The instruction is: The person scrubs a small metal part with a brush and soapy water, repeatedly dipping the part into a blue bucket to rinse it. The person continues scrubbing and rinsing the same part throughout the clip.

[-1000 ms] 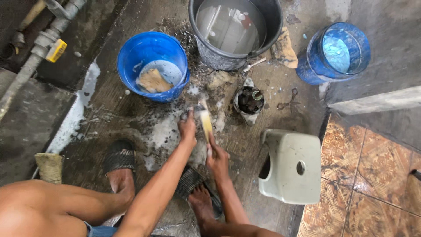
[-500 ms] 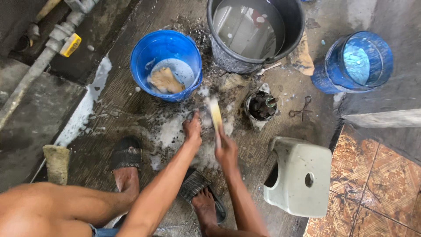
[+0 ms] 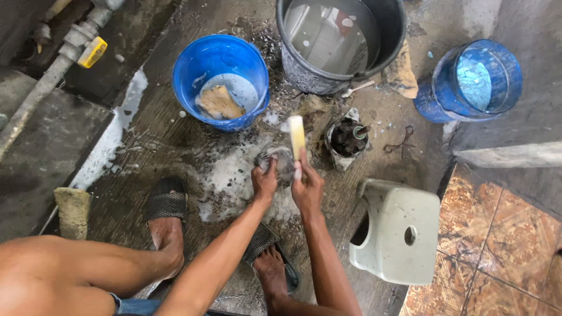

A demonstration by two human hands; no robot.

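Nearest you, your two feet in dark sandals [image 3: 167,205] rest on the wet concrete floor [image 3: 146,146], and your forearms run up between them to the work. Your left hand [image 3: 264,182] is closed around a small dark, soapy object [image 3: 280,164], holding it just above the suds. Your right hand [image 3: 307,188] sits touching-close beside it, gripping a pale yellow brush [image 3: 297,137] by its lower end. The brush's long axis stands nearly straight away from you, its head rising past the object's right edge (so the brush lies just right of the object, and the right hand is the one working on it). What the object is, you cannot tell through the foam.

Right of your hands stands a pale plastic stool [image 3: 398,231]. Just beyond, a dark round part [image 3: 348,137] lies on the floor. Farther off sit a blue basin [image 3: 187,76] with a sponge [image 3: 219,104], a grey bucket [image 3: 386,47] of water, and a blue tub [image 3: 433,99].
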